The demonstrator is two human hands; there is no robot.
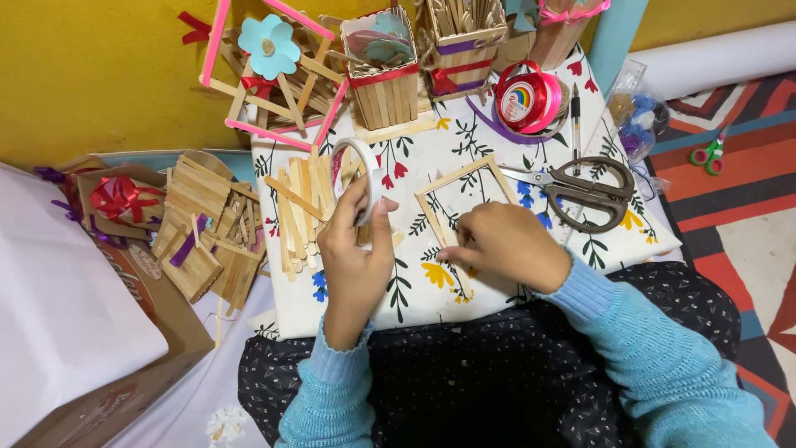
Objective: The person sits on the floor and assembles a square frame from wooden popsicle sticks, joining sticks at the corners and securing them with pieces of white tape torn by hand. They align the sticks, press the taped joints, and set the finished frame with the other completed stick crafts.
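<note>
A square frame of craft sticks (pixel 461 199) lies flat on the floral cloth (pixel 431 299), near the middle of the scene. It sits slightly turned, its long sides running from near-left to far-right, with the far edge tipped toward the scissors (pixel 584 192). The right hand (pixel 510 246) rests on the frame's near edge, fingers curled down and pressing on the sticks there; what lies under the fingertips cannot be made out. The left hand (pixel 356 249) is just left of the frame and holds a roll of white tape (pixel 358 178) upright, thumb and fingers closed around its lower rim, the ring's open face turned toward the left.

Behind the tape roll, a loose heap of plain sticks (pixel 300 211) lies on the cloth, most of them pointing near to far. The scissors lie just right of the frame, blades pointing left toward its far corner, handles to the right. A black pen (pixel 575 116) lies beyond them, running near to far. Bare cloth shows inside the frame and to its near-left, between the two hands.

At the far edge stand stick-built boxes (pixel 383 70), a pink-edged stick frame with a blue paper flower (pixel 269 46), and a spool of pink ribbon (pixel 527 98). At the left, off the cloth, a cardboard box (pixel 166 315) sits beside more stick pieces (pixel 203 224).
</note>
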